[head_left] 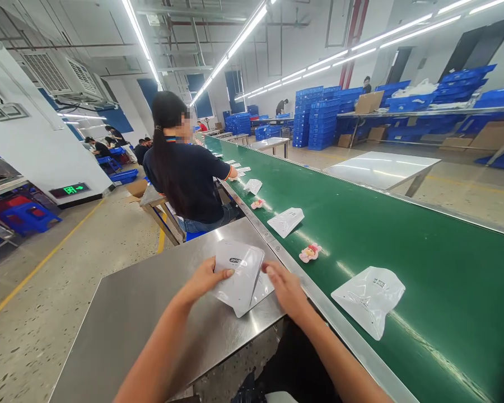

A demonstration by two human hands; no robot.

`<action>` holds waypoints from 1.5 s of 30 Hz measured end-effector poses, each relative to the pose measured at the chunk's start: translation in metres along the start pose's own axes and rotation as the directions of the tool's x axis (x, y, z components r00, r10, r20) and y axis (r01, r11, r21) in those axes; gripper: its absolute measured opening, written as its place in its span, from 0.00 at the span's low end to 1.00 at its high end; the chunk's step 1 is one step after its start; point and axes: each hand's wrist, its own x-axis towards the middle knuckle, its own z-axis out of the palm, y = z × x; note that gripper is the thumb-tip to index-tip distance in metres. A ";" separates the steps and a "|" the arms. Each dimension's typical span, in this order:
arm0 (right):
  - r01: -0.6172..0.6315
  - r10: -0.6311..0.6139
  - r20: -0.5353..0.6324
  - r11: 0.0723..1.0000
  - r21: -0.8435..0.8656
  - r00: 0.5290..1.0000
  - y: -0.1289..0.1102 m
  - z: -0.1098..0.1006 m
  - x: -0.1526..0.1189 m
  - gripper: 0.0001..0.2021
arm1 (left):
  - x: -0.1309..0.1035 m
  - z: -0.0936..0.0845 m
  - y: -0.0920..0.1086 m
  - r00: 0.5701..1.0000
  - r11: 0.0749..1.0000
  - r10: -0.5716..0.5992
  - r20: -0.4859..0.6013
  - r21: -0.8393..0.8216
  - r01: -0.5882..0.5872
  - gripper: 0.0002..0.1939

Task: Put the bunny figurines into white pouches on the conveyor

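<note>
My left hand (208,280) grips a few white plastic bags (239,280) by their left side, thumb on top over the printed face. They are fanned slightly over the steel table (134,302). At their right edge, my right hand (286,288) has its fingers curled in and pressed together against the bag edge; the fingertips are partly hidden. On the green conveyor belt (437,240) beside me lie a white bag (368,296), a pink plush doll (309,253), another white bag (286,221) and a smaller-looking pink doll (257,204) farther along.
A co-worker (185,173) in a dark shirt sits ahead on the left of the belt, a hand over it near more white bags (253,186). Across the belt stand a steel table (382,168) and stacked blue crates (315,117). The belt's metal rail (340,319) runs beside my right arm.
</note>
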 end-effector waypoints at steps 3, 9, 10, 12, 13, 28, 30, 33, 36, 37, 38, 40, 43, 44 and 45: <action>-0.138 0.139 -0.145 0.990 0.018 0.980 0.015 -0.025 0.002 0.15 | 0.020 -0.009 0.004 0.925 0.990 -0.141 0.353 0.032 0.139 0.23; -0.172 0.152 -0.080 0.903 -0.394 0.985 0.043 -0.012 0.003 0.18 | 0.061 0.016 -0.006 0.824 0.945 -0.268 0.498 0.301 0.125 0.22; -0.151 0.127 -0.084 0.872 -0.466 0.988 0.046 -0.006 0.004 0.17 | 0.065 0.020 -0.008 0.826 0.941 -0.267 0.497 0.320 0.111 0.21; -0.127 0.081 -0.108 0.825 -0.550 0.991 0.050 0.004 0.007 0.11 | 0.069 0.022 -0.009 0.837 0.930 -0.255 0.484 0.358 0.077 0.19; -0.124 0.069 -0.118 0.817 -0.563 0.991 0.052 0.007 0.009 0.08 | 0.071 0.023 -0.011 0.852 0.921 -0.244 0.464 0.385 0.054 0.18; -0.038 -0.040 -0.164 0.895 -0.444 0.986 0.046 0.000 0.009 0.10 | 0.054 0.044 -0.005 0.945 0.828 0.281 0.168 0.455 -0.327 0.30; -0.006 -0.069 -0.163 0.908 -0.418 0.984 0.043 -0.003 0.010 0.11 | 0.054 0.048 0.004 0.941 0.864 0.299 0.157 0.373 -0.337 0.31; 0.045 -0.115 -0.158 0.920 -0.389 0.981 0.035 -0.012 0.010 0.13 | 0.053 0.053 0.020 0.948 0.936 0.236 0.213 0.213 -0.281 0.25; 0.099 -0.163 -0.151 0.927 -0.361 0.975 0.019 -0.025 0.004 0.14 | 0.048 0.054 0.033 0.905 0.987 0.100 0.414 0.076 -0.144 0.18; 0.119 -0.180 -0.142 0.926 -0.357 0.973 0.011 -0.030 0.001 0.14 | 0.046 0.055 0.037 0.874 0.993 0.064 0.481 0.059 -0.105 0.18; 0.134 -0.192 -0.129 0.923 -0.359 0.973 0.003 -0.035 -0.002 0.14 | 0.043 0.058 0.039 0.844 0.995 0.040 0.535 0.054 -0.082 0.17; 0.151 -0.194 -0.083 0.917 -0.369 0.977 -0.013 -0.049 -0.009 0.14 | 0.037 0.067 0.040 0.812 0.997 0.024 0.583 0.042 -0.060 0.16; 0.081 -0.095 -0.024 0.936 -0.343 0.995 -0.028 -0.085 -0.015 0.13 | 0.028 0.093 0.036 0.847 0.998 -0.004 0.532 -0.048 0.035 0.17; -0.004 -0.016 -0.057 0.939 -0.343 0.998 -0.029 -0.101 -0.018 0.14 | 0.026 0.105 0.034 0.863 0.992 -0.015 0.505 -0.099 0.075 0.19; -0.131 0.091 -0.123 0.922 -0.365 0.988 -0.027 -0.119 -0.021 0.15 | 0.023 0.117 0.031 0.876 0.982 -0.022 0.483 -0.153 0.108 0.20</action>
